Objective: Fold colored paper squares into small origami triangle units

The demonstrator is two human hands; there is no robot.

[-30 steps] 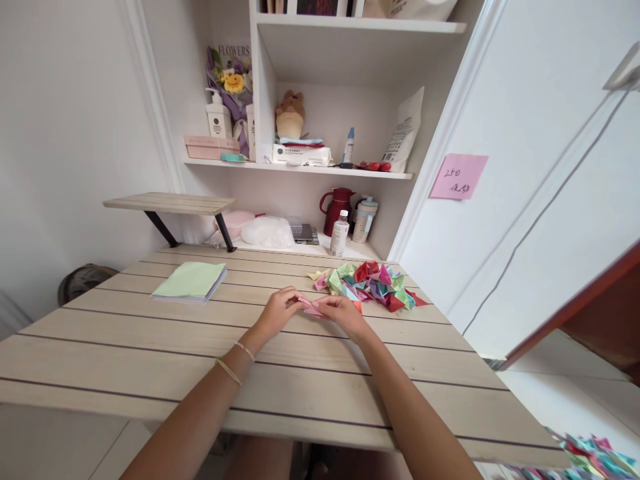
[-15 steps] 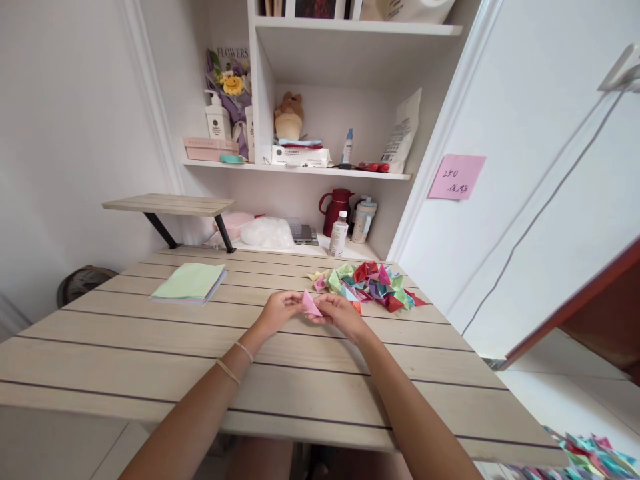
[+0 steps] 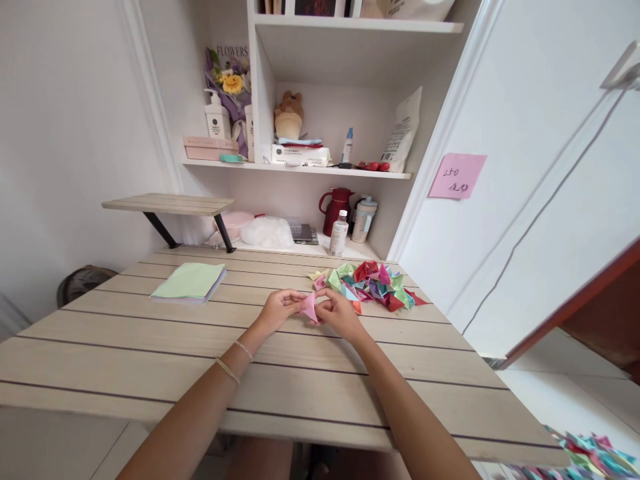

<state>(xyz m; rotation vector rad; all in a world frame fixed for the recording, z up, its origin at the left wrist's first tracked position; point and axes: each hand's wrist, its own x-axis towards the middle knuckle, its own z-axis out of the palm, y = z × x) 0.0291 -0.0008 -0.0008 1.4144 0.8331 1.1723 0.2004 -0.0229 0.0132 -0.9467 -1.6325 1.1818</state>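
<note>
A small folded pink paper piece [image 3: 311,307] is pinched between both hands just above the wooden table [image 3: 125,360]. My left hand [image 3: 278,311] grips its left side with closed fingers. My right hand [image 3: 340,313] holds its right side, fingers curled around it. Just behind my right hand lies a pile of folded paper pieces [image 3: 370,283] in red, green, pink and blue. A stack of pastel paper sheets [image 3: 191,282] with a green top sheet lies to the left, away from both hands.
Shelves at the back hold a red jug [image 3: 337,209], a small bottle [image 3: 339,235], a pump bottle [image 3: 217,119] and a plush toy [image 3: 290,115]. A pink note [image 3: 457,176] sticks to the right wall. More folded pieces [image 3: 585,457] show at the bottom right.
The pink piece went from lying flat under my fingers to being lifted and turned upright between both hands. My hands shifted slightly away from me.
</note>
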